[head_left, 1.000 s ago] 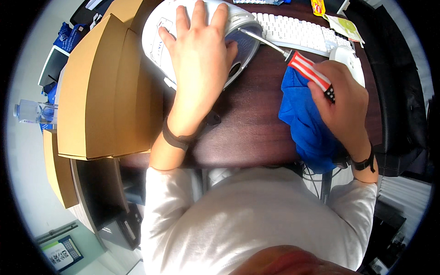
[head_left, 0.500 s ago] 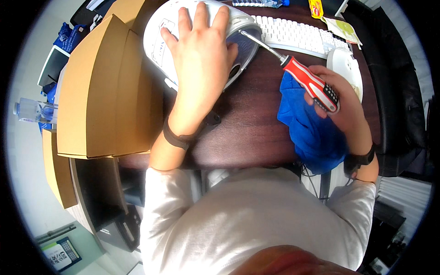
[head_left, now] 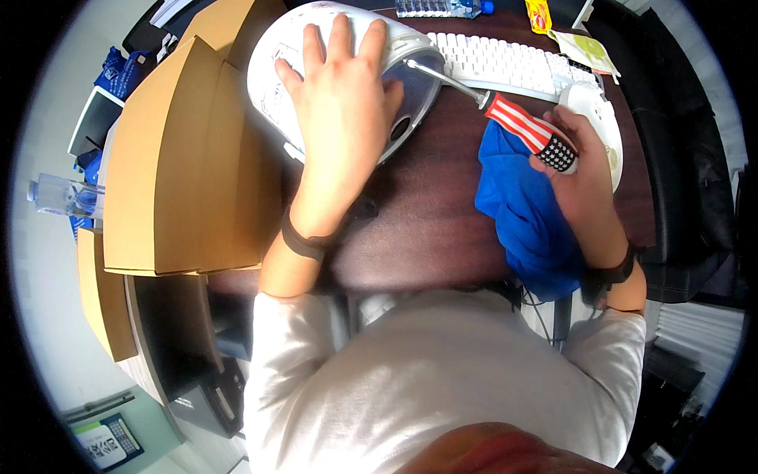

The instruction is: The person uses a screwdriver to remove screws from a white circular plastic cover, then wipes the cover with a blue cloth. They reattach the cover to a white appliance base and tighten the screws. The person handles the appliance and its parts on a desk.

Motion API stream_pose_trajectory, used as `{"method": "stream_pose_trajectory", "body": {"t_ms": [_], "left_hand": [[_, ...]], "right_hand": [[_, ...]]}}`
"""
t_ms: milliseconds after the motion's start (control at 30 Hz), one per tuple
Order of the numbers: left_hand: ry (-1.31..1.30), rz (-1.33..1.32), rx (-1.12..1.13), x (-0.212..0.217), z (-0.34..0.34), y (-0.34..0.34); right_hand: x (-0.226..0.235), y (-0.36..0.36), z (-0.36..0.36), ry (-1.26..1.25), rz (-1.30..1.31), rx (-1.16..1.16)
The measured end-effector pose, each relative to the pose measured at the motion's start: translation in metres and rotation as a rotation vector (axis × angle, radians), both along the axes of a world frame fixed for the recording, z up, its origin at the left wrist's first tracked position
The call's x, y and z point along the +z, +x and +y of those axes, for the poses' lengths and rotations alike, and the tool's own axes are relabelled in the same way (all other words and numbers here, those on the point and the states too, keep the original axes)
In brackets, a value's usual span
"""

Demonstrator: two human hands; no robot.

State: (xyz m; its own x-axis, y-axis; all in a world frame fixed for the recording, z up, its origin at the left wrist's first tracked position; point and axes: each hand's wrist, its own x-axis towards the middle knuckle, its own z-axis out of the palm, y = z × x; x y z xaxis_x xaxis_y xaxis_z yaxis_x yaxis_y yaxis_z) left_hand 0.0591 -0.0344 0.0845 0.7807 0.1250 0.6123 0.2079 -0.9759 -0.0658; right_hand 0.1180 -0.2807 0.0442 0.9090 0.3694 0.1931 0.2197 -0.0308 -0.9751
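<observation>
A white helmet with a tinted visor lies at the far left of the desk. My left hand rests on its shell, fingers spread flat, the thumb down by the visor. In my right hand is a screwdriver, its handle striped red and white with white stars on a black end. The metal shaft slants up to the left, and its tip meets the helmet near the visor's upper edge. Whether it sits in a screw is too small to tell. Below the screwdriver handle lies a crumpled blue cloth.
Behind the screwdriver is a white keyboard. A white curved piece lies beside my right hand. Cardboard boxes stand along the left. A plastic bottle lies at the back, with a yellow packet farther right.
The screwdriver handle has rolled about its length, so its striped and starred side now shows. My right fingers have shifted on the handle. My left hand stays on the helmet.
</observation>
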Motion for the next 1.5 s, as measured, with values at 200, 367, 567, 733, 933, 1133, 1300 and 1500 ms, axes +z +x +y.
{"method": "stream_pose_trajectory", "body": {"t_ms": [200, 367, 567, 733, 933, 1133, 1300, 1500], "left_hand": [[-0.001, -0.038, -0.016, -0.001, 0.001, 0.001], [0.028, -0.046, 0.025, -0.001, 0.000, 0.000], [0.007, -0.042, -0.004, 0.000, 0.000, 0.001], [0.018, -0.038, 0.004, -0.001, 0.001, 0.000], [0.026, -0.045, 0.020, 0.001, -0.001, 0.001], [0.028, -0.053, 0.000, 0.002, -0.006, -0.001], [0.035, -0.055, 0.005, 0.002, -0.004, -0.001], [0.055, -0.064, 0.000, 0.003, -0.004, -0.002]], "right_hand": [[0.004, -0.008, 0.003, -0.208, -0.138, -0.157], [0.019, -0.004, 0.001, 0.075, 0.356, 0.044], [0.015, 0.013, -0.014, 0.091, 0.349, 0.266], [0.021, -0.011, -0.005, 0.001, -0.061, -0.085], [-0.005, -0.013, -0.011, -0.308, -0.173, 0.231], [0.011, 0.010, -0.007, 0.411, 0.836, 0.651], [0.023, 0.017, -0.008, 0.328, 0.806, 0.387], [0.025, -0.013, 0.003, 0.251, 0.333, -0.059]]}}
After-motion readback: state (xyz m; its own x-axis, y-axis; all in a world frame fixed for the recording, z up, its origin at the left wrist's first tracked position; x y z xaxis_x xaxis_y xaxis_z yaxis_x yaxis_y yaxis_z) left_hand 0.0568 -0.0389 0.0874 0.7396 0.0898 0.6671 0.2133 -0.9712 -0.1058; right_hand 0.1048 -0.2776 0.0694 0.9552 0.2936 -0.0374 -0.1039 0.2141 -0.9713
